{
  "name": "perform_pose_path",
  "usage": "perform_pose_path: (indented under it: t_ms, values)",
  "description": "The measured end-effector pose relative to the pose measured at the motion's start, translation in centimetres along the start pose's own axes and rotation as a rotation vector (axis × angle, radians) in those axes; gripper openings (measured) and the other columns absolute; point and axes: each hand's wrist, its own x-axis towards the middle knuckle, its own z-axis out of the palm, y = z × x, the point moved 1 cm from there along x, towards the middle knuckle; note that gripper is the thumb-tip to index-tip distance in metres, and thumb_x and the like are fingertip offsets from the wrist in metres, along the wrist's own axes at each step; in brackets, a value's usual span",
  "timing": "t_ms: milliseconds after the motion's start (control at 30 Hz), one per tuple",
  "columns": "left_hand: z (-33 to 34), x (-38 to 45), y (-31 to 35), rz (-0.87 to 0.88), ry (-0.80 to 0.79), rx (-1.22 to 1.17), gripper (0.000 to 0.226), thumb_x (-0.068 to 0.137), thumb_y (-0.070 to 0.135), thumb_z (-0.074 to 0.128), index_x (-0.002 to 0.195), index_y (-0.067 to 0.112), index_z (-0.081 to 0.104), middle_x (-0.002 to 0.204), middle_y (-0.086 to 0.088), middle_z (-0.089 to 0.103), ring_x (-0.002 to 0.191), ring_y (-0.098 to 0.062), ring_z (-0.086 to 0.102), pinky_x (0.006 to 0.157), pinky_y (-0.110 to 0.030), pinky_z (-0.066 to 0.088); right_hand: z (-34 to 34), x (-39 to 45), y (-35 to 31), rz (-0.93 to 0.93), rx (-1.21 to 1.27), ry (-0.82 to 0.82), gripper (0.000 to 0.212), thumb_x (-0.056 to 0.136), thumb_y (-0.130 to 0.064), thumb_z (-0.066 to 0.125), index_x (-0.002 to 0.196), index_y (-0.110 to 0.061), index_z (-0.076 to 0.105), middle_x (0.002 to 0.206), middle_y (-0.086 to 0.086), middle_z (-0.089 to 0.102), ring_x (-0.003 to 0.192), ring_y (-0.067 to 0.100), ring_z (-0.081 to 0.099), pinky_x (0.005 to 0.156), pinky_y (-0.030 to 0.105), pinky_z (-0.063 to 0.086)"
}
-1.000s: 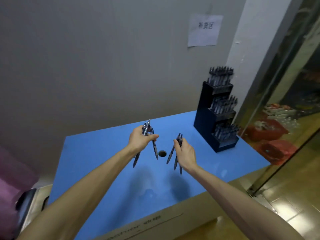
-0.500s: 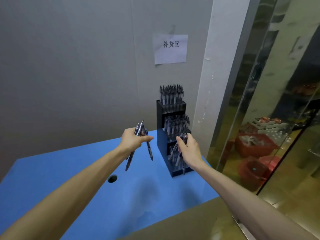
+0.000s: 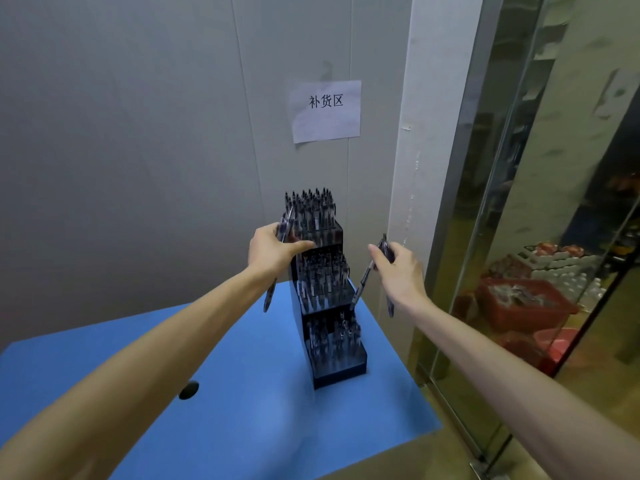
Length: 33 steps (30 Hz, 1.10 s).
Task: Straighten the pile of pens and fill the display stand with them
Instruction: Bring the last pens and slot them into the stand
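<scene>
A black three-tier display stand (image 3: pixel 334 368) stands on the blue table (image 3: pixel 242 393), near its far right corner, each tier packed with upright dark pens. My left hand (image 3: pixel 270 251) grips a few dark pens (image 3: pixel 283 230) just left of the stand's top tier; one pen end hangs below the wrist. My right hand (image 3: pixel 400 268) holds a few more pens (image 3: pixel 363 282) to the right of the middle tier, their tips slanting down toward the stand.
A round hole (image 3: pixel 188 390) sits in the table near my left forearm. A grey wall with a paper sign (image 3: pixel 325 110) is right behind the stand. Glass panels (image 3: pixel 536 202) run along the right; red baskets (image 3: pixel 523 303) lie beyond them.
The view has swung toward the stand. Both hands have risen and spread apart with their pens: the left now beside the top tier, the right out to the stand's right side.
</scene>
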Motion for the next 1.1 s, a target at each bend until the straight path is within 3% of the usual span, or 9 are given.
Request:
perform_pose_path:
  t_ms: [100,233,333,433,533,600,767,1000,1100]
  values:
    - [1.4,1.8,1.1,0.044,0.025,0.024,0.033,0.072,0.035,0.093,0.082,0.015,0.070,0.075,0.006,0.075,0.076,-0.015,0.072,0.077,-0.040,0.060,-0.6,2.4,0.5,-0.040,-0.016,-0.017,0.036,0.100,-0.041,0.060,0.085,-0.009,0.065,0.072,0.005,0.066,0.066,0.025,0.061,0.061,0.033,0.045]
    - [2.9,4.5,1.2,0.078,0.071,0.024,0.035,0.067,0.038,0.096,0.084,0.026,0.068,0.076,0.010,0.074,0.079,-0.014,0.073,0.079,-0.045,0.062,-1.0,6.3,0.2,-0.111,-0.057,-0.036,0.020,0.095,-0.039,0.068,0.093,-0.019,0.070,0.074,-0.010,0.073,0.073,0.004,0.069,0.071,0.028,0.053]
    - [3.5,7.0,0.2,0.089,0.088,0.025,0.033,0.068,0.037,0.095,0.087,0.028,0.069,0.080,0.012,0.075,0.081,-0.011,0.073,0.080,-0.043,0.063,-0.4,10.0,-0.4,-0.181,-0.068,-0.061,0.018,0.094,-0.039,0.070,0.091,-0.021,0.071,0.074,-0.012,0.074,0.074,0.000,0.070,0.077,0.029,0.056]
    - [4.0,8.8,-0.9,0.035,0.114,-0.048,0.026,0.075,0.027,0.092,0.089,0.023,0.070,0.084,0.008,0.075,0.084,-0.010,0.073,0.085,-0.039,0.062,0.9,13.3,-0.7,-0.241,-0.082,-0.078,0.024,0.097,-0.041,0.065,0.086,-0.021,0.071,0.073,-0.009,0.072,0.069,0.004,0.064,0.067,0.027,0.050]
    - [4.6,10.0,-1.8,-0.034,0.116,-0.109,0.022,0.079,0.020,0.089,0.089,0.016,0.070,0.082,0.003,0.073,0.080,-0.013,0.070,0.085,-0.038,0.061,2.5,15.2,-0.2,-0.293,-0.087,-0.094,0.026,0.099,-0.037,0.064,0.085,-0.017,0.070,0.070,-0.008,0.068,0.057,0.001,0.052,0.054,0.015,0.037]
    - [5.1,10.3,-2.5,-0.068,0.117,-0.132,0.020,0.080,0.020,0.088,0.084,0.015,0.068,0.075,0.004,0.070,0.074,-0.013,0.066,0.081,-0.040,0.058,3.5,16.0,0.3,-0.366,-0.125,-0.164,0.023,0.099,-0.035,0.065,0.086,-0.017,0.066,0.070,-0.009,0.066,0.056,-0.001,0.050,0.054,0.013,0.037]
    - [6.4,10.0,-3.0,-0.037,0.110,-0.033,0.024,0.080,0.025,0.087,0.085,0.012,0.068,0.077,0.002,0.072,0.070,-0.010,0.065,0.068,-0.031,0.056,5.4,17.7,2.3,-0.552,-0.263,-0.306,0.022,0.096,-0.045,0.065,0.095,-0.022,0.066,0.074,-0.010,0.066,0.065,0.007,0.060,0.060,0.030,0.050]
    - [7.4,8.5,-3.8,-0.132,0.112,0.010,0.020,0.080,0.020,0.086,0.085,0.014,0.068,0.084,0.003,0.077,0.085,-0.013,0.075,0.087,-0.039,0.060,5.8,18.8,4.1,-0.643,-0.256,-0.521,0.022,0.091,-0.042,0.072,0.103,-0.024,0.069,0.080,-0.010,0.070,0.072,0.014,0.066,0.070,0.036,0.055]
    - [7.9,7.6,-3.9,-0.156,0.155,0.071,0.023,0.079,0.026,0.089,0.084,0.015,0.069,0.077,0.006,0.073,0.073,-0.007,0.067,0.078,-0.034,0.058,6.1,18.8,4.6,-0.687,-0.325,-0.589,0.021,0.093,-0.046,0.069,0.103,-0.028,0.067,0.079,-0.008,0.070,0.070,0.016,0.065,0.069,0.038,0.055]
